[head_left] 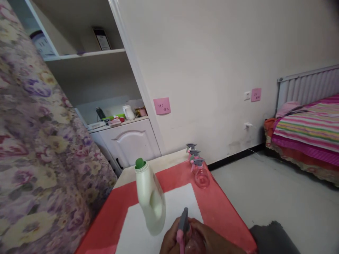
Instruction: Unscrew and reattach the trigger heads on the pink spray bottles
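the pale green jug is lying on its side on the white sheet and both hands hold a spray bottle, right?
Not quite: the head view shows the pale green jug upright on the white sheet, not lying down. The left hand and right hand do hold a spray bottle.

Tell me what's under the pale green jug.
Around the base of the jug you can see a white sheet, with red cloth showing beyond its edges. The spot directly beneath the jug is covered, so it cannot be seen.
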The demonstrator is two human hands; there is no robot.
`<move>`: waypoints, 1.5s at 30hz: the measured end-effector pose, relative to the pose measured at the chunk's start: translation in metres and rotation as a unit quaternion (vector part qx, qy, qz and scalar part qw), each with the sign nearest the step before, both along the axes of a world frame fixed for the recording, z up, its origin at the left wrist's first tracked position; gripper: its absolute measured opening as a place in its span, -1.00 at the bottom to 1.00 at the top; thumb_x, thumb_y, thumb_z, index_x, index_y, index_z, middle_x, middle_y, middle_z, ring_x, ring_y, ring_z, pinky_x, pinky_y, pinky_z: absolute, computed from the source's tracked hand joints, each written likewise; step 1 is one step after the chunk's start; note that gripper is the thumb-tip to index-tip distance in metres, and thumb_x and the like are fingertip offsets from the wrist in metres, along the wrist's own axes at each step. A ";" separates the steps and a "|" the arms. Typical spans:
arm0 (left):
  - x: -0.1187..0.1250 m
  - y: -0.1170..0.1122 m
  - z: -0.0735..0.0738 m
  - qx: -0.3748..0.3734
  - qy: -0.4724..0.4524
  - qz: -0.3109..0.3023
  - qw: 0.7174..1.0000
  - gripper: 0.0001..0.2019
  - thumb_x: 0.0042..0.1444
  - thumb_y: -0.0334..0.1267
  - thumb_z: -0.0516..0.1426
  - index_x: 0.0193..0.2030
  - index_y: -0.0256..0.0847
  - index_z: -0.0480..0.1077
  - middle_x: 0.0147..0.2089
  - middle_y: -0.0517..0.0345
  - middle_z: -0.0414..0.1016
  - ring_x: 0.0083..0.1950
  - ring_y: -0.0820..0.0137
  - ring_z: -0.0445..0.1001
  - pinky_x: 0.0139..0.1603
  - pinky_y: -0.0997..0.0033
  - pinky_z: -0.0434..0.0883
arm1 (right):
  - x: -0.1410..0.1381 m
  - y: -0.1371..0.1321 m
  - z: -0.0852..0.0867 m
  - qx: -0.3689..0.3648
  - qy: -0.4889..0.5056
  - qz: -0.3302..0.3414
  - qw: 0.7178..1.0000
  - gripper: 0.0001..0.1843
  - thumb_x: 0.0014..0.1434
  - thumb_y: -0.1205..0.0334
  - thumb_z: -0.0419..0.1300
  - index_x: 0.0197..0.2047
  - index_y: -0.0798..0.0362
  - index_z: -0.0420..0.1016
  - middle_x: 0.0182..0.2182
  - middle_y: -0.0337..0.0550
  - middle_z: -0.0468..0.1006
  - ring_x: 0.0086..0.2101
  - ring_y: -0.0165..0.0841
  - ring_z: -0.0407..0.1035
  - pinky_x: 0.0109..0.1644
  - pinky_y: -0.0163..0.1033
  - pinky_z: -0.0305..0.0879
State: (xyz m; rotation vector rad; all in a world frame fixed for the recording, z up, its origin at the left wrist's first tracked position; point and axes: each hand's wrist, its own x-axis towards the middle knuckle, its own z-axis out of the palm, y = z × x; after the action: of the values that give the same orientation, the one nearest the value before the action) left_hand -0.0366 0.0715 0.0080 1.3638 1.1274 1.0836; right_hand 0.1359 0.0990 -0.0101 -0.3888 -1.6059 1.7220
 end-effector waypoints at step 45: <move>0.008 -0.002 -0.021 0.032 -0.076 0.169 0.982 -0.66 -0.13 -0.13 0.39 -0.19 -0.15 0.53 -0.22 0.08 0.64 -0.17 0.22 0.55 -0.11 0.33 0.46 | -0.009 -0.001 -0.016 0.033 -0.065 -0.061 0.995 -0.11 -0.31 0.51 0.35 0.17 -0.05 0.34 0.06 -0.14 0.51 0.06 -0.11 0.40 0.13 -0.06 0.34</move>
State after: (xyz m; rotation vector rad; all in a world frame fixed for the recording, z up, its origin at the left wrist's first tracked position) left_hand -0.0290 0.0692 -0.0131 1.1399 1.2475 1.4551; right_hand 0.1272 0.0976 -0.0261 -0.5650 -1.6898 1.5751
